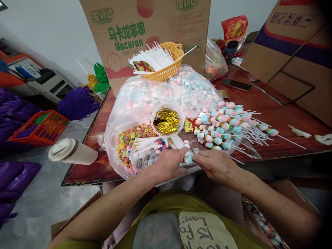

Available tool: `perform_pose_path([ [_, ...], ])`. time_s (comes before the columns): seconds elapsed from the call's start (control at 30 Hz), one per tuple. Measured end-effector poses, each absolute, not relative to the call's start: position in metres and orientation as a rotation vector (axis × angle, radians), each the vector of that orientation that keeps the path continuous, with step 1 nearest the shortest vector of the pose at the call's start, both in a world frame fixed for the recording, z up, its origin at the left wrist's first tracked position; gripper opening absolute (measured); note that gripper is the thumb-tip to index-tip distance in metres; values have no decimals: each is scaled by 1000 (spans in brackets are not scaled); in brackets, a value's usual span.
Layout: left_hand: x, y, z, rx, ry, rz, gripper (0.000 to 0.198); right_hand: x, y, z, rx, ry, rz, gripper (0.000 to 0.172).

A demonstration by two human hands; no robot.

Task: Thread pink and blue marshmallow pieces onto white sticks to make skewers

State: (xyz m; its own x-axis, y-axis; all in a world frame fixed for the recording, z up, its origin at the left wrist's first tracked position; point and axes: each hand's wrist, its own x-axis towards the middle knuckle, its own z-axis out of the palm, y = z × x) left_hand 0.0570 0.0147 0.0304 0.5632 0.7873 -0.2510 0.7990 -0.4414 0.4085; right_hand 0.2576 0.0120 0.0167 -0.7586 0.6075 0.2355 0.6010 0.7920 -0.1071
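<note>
Left hand [168, 164] pinches puffy marshmallow [188, 159] (pastel, round); right hand [216, 166] touching.

The wall [59, 31] behind was plain white. The floor [38, 200] was grey and smooth, a little shiny under soft, even light. A dark red wooden table [282, 114] stood in the middle, with a glossy top. At the left, purple bags [12, 176] and an orange crate [49, 124] lay on the floor, and a white machine [52, 83] stood near the wall. A big cardboard box [293, 58] leaned at the right.
</note>
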Motion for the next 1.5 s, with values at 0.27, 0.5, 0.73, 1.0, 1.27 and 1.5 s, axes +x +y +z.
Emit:
perform_pose_path([
  [0.27,-7,68,77,1811,993,-289,62,263,19,9,-687,-2495,10,22],
  [0.5,-2,46,62,1468,962,-343,32,257,23,11,-653,-2512,-117,21],
  [0.73,7,34,53,2088,1327,-268,27,261,17,21,-845,-2709,307,24],
  [1.0,18,23,41,2422,1406,-217,28,260,24,19,-910,-2556,779,35],
  [1.27,15,23,55,2236,1357,-125,36,270,24,18,-774,-2579,-111,25],
  [1.5,24,25,63,1963,1120,-177,44,274,22,33,-477,-2561,-462,19],
])
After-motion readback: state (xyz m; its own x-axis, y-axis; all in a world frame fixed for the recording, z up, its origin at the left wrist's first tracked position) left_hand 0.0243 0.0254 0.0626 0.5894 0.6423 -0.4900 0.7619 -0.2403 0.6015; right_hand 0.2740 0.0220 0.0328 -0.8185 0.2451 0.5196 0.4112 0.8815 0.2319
